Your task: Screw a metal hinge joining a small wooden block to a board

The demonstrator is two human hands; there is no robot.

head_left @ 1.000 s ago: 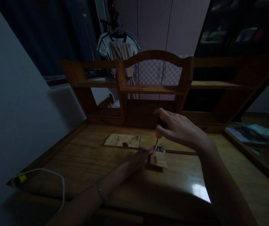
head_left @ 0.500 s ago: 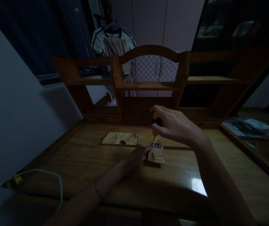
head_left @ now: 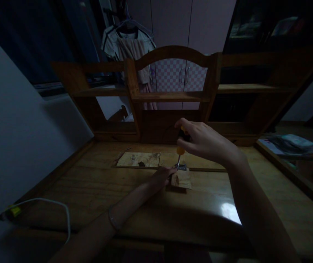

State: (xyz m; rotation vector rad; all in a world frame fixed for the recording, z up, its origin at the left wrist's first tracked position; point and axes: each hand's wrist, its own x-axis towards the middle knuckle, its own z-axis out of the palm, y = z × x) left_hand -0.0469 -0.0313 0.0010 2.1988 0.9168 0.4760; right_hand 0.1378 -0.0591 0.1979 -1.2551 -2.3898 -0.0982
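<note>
Screwdriver [head_left: 181, 150], yellow and black, stands slightly tilted over the table [head_left: 90, 182], its handle grasped in the right hand [head_left: 204, 140] and its shaft pointing down to the left end of a metal fitting [head_left: 183, 167]. The left hand [head_left: 162, 176] reaches that spot, at the left edge of a small wood block [head_left: 184, 179]; whether its fingers grip the block, I cannot tell. Past it, leftward, a pale, stained patch [head_left: 137, 159] shows on the table. Farther back come a wooden shelf [head_left: 170, 96], hanging clothes [head_left: 130, 45] and a pinkish cupboard [head_left: 170, 29].
</note>
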